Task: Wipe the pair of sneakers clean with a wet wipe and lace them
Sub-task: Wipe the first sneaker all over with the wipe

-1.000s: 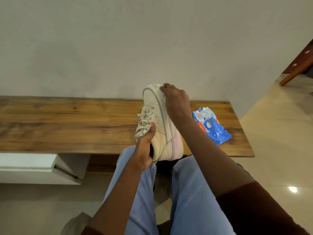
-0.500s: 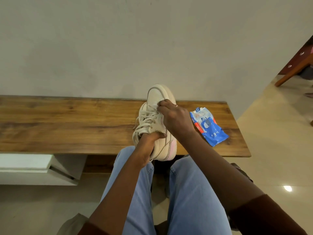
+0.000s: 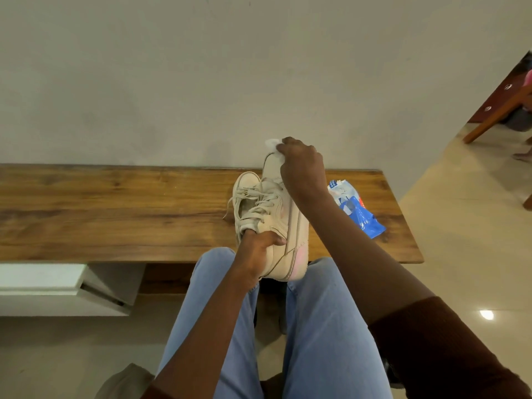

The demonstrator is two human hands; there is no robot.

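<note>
A cream sneaker (image 3: 290, 226) with a pink heel patch is held tilted up over the edge of the wooden bench (image 3: 115, 214), toe pointing away. My left hand (image 3: 259, 249) grips it at the collar near the heel. My right hand (image 3: 302, 165) presses a white wet wipe (image 3: 271, 144) against the toe. The second cream sneaker (image 3: 244, 197) lies on the bench just to the left, partly hidden behind the first, its laces loose.
A blue and white wet wipe pack (image 3: 355, 210) lies on the bench to the right of the shoes. A plain wall runs behind the bench. A white drawer unit (image 3: 57, 286) sits under the bench at left. Wooden furniture (image 3: 501, 108) stands at the far right.
My right hand has slid with the wipe from the laces area up to the toe. The second sneaker now shows to the left of the held one.
</note>
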